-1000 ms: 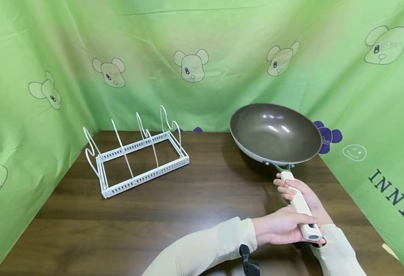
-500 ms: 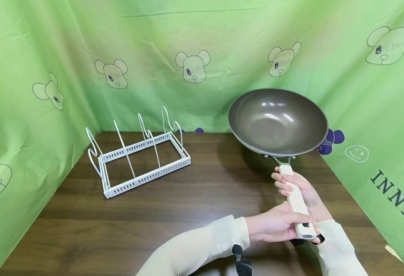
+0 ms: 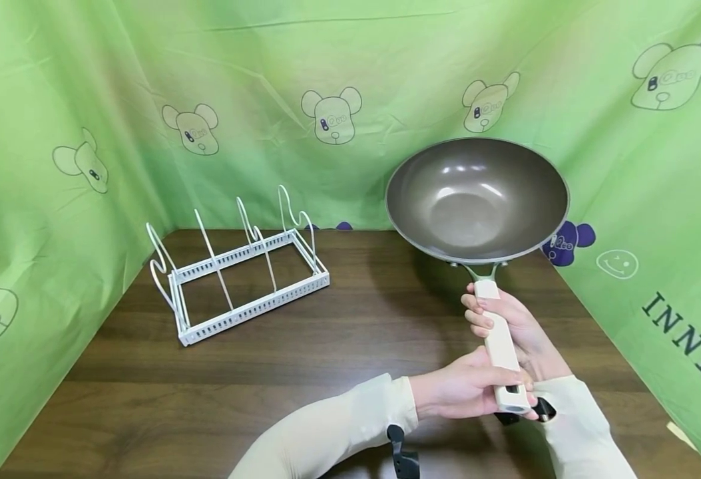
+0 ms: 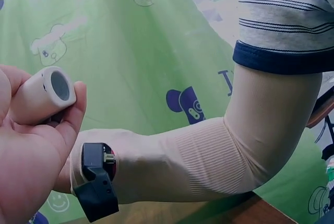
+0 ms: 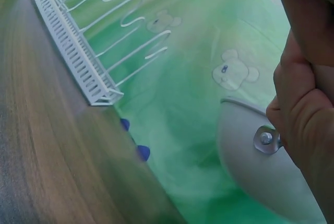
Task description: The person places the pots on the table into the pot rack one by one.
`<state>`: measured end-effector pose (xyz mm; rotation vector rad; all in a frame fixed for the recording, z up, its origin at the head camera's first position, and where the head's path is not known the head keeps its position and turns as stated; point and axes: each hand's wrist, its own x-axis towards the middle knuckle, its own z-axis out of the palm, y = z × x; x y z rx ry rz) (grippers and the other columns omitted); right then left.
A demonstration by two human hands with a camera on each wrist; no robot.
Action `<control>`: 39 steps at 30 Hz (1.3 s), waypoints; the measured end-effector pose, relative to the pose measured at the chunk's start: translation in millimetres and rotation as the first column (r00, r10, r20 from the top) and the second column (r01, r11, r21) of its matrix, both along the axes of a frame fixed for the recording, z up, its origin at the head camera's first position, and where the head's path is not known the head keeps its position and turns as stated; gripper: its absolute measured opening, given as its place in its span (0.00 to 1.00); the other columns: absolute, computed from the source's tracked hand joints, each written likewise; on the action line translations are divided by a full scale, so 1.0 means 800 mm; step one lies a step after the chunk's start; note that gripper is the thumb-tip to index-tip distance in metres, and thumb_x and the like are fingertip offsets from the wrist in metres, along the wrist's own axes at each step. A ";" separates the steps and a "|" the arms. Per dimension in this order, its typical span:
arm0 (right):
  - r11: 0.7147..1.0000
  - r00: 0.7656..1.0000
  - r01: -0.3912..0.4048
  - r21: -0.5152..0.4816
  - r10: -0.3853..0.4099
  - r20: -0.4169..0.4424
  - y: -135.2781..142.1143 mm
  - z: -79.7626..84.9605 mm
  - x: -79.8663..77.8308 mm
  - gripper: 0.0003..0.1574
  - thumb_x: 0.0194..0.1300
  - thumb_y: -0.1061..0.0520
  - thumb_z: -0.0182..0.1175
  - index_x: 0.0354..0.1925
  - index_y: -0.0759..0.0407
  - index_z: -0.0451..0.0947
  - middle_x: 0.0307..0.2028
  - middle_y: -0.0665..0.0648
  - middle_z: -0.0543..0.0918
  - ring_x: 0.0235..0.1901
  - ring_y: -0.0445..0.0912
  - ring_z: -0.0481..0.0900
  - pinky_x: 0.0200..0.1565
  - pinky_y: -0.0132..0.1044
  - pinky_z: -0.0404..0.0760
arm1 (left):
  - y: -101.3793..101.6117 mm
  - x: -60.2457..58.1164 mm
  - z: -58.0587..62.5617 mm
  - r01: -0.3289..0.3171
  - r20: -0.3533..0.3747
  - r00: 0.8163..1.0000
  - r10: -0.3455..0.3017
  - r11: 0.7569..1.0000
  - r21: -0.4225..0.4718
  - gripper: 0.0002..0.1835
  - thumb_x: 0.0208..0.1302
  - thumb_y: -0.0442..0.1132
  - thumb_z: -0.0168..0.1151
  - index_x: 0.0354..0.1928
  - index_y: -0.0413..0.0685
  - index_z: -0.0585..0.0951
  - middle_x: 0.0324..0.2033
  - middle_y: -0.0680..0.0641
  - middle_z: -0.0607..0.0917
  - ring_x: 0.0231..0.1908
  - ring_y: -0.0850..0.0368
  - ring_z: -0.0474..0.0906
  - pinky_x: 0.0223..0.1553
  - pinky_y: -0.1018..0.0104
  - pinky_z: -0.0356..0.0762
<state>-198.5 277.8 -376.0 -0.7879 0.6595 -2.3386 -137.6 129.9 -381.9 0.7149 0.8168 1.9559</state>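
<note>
A deep wok (image 3: 476, 199) with a dark grey inside hangs above the table at the right in the head view, its bowl tilted up toward the camera. My right hand (image 3: 508, 326) grips the upper part of its cream handle (image 3: 500, 342), near the bowl. Lower down, my left hand (image 3: 467, 386) holds the handle's end, thumb laid across it. The left wrist view shows the round handle end (image 4: 60, 85) between thumb and fingers. In the right wrist view, the wok's pale outer side (image 5: 261, 177) and a rivet appear beyond the curled fingers (image 5: 302, 98).
A white wire rack (image 3: 254, 306) with slotted rails and upright dividers stands at the left on the brown wooden table (image 3: 326, 359). Green printed cloth (image 3: 254, 80) hangs behind and along both sides. A dark wrist strap (image 3: 404, 452) is on the left sleeve.
Both hands have raised the wok and shifted it slightly left. Its bowl has tipped up further, showing more of the inside. The rack has stayed put.
</note>
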 end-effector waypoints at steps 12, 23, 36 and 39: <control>0.986 0.991 0.122 0.115 -0.114 -0.077 -0.019 0.006 -0.001 0.23 0.74 0.75 0.25 0.55 0.67 0.64 0.37 0.59 0.76 0.31 0.45 0.77 0.33 0.32 0.80 | -0.024 -0.010 -0.016 0.043 -0.022 0.999 -0.042 0.997 0.063 0.22 0.71 0.22 0.29 0.45 0.59 0.65 0.34 0.53 0.75 0.36 0.59 0.75 0.53 0.51 0.73; 0.937 0.961 0.254 0.241 -0.216 -0.172 -0.032 0.020 0.005 0.19 0.73 0.76 0.32 0.53 0.63 0.63 0.33 0.55 0.77 0.29 0.43 0.79 0.32 0.31 0.80 | -0.039 -0.006 -0.017 0.069 -0.006 0.998 -0.069 0.983 0.170 0.24 0.66 0.22 0.27 0.46 0.58 0.67 0.32 0.53 0.74 0.33 0.57 0.70 0.43 0.61 0.74; 0.845 0.917 0.382 0.375 -0.295 -0.270 -0.056 0.027 0.007 0.15 0.73 0.73 0.40 0.52 0.58 0.61 0.31 0.51 0.76 0.26 0.40 0.78 0.30 0.30 0.80 | -0.063 -0.013 -0.023 0.114 -0.089 0.991 -0.098 0.974 0.196 0.25 0.61 0.23 0.29 0.47 0.60 0.68 0.33 0.52 0.73 0.32 0.58 0.70 0.43 0.61 0.74; 0.816 0.903 0.414 0.404 -0.310 -0.299 -0.063 0.031 0.007 0.15 0.72 0.73 0.42 0.51 0.58 0.61 0.30 0.51 0.76 0.26 0.39 0.77 0.30 0.31 0.80 | -0.069 -0.015 -0.022 0.122 -0.103 0.989 -0.102 0.971 0.206 0.26 0.59 0.22 0.29 0.48 0.60 0.68 0.33 0.52 0.73 0.32 0.58 0.70 0.43 0.62 0.75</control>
